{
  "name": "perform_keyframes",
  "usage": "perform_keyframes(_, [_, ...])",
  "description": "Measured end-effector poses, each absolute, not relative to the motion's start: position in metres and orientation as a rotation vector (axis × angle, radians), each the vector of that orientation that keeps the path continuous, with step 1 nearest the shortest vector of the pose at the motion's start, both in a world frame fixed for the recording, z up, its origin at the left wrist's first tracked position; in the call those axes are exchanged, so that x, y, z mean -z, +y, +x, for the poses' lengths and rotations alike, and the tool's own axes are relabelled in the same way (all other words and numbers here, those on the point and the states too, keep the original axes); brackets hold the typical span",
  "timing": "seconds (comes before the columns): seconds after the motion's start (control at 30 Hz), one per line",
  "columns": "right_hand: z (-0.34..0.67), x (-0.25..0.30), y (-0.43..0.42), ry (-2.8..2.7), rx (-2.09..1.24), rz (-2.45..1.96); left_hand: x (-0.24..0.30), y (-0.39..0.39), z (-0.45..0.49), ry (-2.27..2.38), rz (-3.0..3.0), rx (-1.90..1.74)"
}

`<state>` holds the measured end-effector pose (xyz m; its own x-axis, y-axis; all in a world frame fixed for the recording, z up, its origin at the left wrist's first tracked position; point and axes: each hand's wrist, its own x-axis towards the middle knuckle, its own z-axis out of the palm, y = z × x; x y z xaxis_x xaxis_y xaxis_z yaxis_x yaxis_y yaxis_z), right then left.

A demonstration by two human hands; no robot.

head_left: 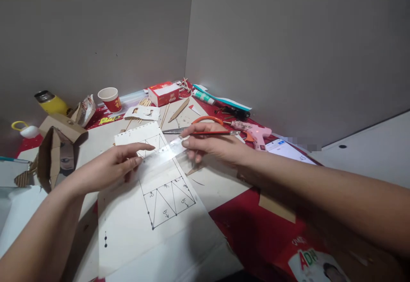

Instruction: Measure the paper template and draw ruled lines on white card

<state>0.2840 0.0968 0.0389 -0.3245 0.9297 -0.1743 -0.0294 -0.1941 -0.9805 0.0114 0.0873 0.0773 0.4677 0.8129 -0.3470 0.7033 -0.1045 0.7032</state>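
Observation:
My left hand (120, 162) has its index finger stretched along one end of a clear plastic ruler (165, 153), with the thumb at its near edge. The other end of the ruler is pinched by my right hand (211, 142). A thin red pencil (216, 133) also lies across the fingers of that hand. Glare blurs the ruler's markings. Below the ruler is a white sheet of paper (128, 222) with a torn spiral edge, bearing a black line drawing of triangles with dots and handwritten labels. Part of the drawing is hidden under the ruler and hands.
Orange-handled scissors (208, 118) lie behind my right hand, beside a pink glue gun (253, 129) and a lit phone (288, 150). Further back are a red box (164, 94), a paper cup (109, 100) and a yellow bottle (51, 101). Cut cardboard (54, 154) stands at left.

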Motion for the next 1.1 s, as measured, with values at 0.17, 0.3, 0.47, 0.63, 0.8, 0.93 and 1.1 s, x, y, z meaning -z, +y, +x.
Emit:
perform_keyframes(0.17, [0.287,-0.011,0.086,-1.457,-1.645,-1.069,-0.071,0.107,0.005,1.235,1.854,-0.134])
perform_keyframes(0.3, [0.286,-0.004,0.08,-1.565,-1.487,-1.072,-0.059,0.108,0.009,1.319,1.793,-0.261])
perform_keyframes(0.47, [0.294,-0.007,0.078,-1.857,-0.874,-1.138,-0.045,0.084,0.008,1.52,1.805,-0.434])
perform_keyframes(0.63, [0.3,-0.002,0.074,-2.08,-0.505,-0.95,-0.04,0.055,-0.004,1.577,1.866,-0.478])
perform_keyframes(0.8, [0.299,-0.001,0.073,-2.319,-0.546,-0.694,-0.044,0.035,-0.011,1.728,1.892,-0.506])
perform_keyframes(0.93, [0.295,-0.001,0.075,-2.399,-0.62,-0.611,-0.043,0.023,-0.007,1.796,1.725,-0.475])
perform_keyframes(1.1, [0.291,0.002,0.077,-2.438,-0.646,-0.596,-0.031,0.014,-0.002,1.723,1.701,-0.495])
